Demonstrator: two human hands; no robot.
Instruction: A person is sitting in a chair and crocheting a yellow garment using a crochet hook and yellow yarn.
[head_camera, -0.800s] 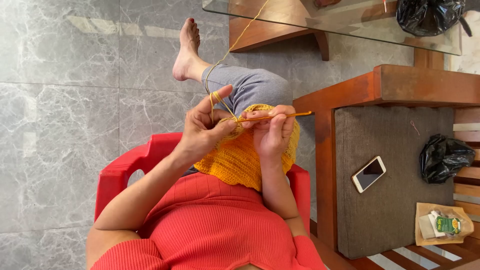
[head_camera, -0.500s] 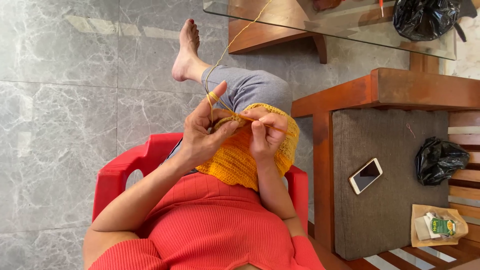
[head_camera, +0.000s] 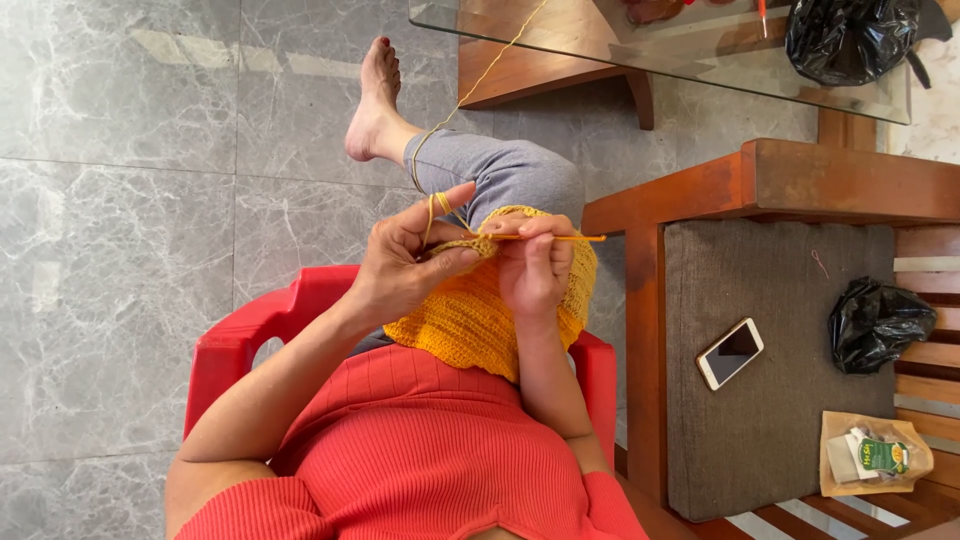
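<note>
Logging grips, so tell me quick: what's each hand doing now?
Left hand: closed, pinching the yellow crocheted fabric piece, thin yellow yarn strand looped over its finger.
Right hand: closed on the slim crochet hook.

Phone (head_camera: 730, 352) on cushion (head_camera: 770, 400); black bag (head_camera: 878, 324) beside.

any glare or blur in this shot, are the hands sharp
Head view: daylight streaks glare on the marble floor and the glass tabletop; left hand, right hand, crochet hook and yellow crochet piece look sharp, with soft shadows only.
</note>
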